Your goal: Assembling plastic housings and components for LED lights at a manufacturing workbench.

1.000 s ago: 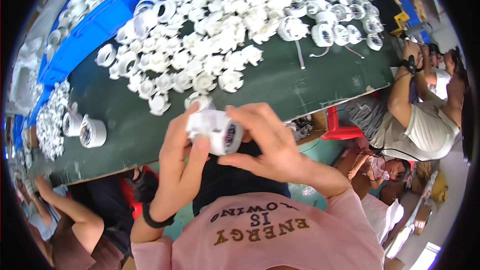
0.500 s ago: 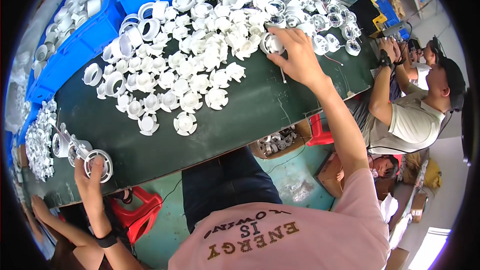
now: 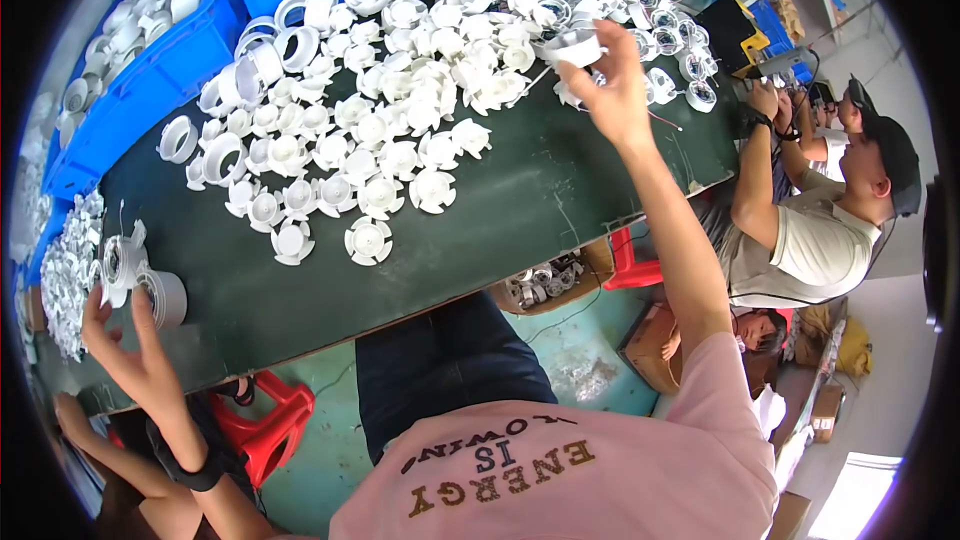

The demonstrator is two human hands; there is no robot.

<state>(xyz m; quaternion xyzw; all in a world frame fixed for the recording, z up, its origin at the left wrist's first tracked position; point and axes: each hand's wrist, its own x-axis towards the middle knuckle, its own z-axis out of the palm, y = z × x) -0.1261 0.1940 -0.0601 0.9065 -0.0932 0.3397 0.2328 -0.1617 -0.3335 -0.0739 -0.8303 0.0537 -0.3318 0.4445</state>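
Observation:
My right hand (image 3: 622, 90) is lifted over the far right of the table, thumb and fingers closed round a white round plastic housing (image 3: 573, 47). A thin pale wire hangs from that housing. At the left end of the table, my left hand (image 3: 125, 345) has its thumb and fingers spread, with nothing seen between them. Just beyond its fingertips stand a white cylindrical housing (image 3: 165, 298) and a white finned part (image 3: 122, 258); whether the fingers touch them I cannot tell. White fan-like impellers (image 3: 368, 240) lie heaped across the middle of the table.
Blue bins (image 3: 140, 90) of white parts line the back and left. Small white pieces (image 3: 65, 285) are piled at the left end, clear-rimmed housings (image 3: 668, 40) at the far right. A red stool (image 3: 270, 425) and a co-worker's arm (image 3: 120, 460) are at lower left. Another person (image 3: 810, 200) sits right.
My left hand has let go of a white ring-shaped part and moved left, its fingers spreading. My right hand has picked the round housing up off the table and tilted it.

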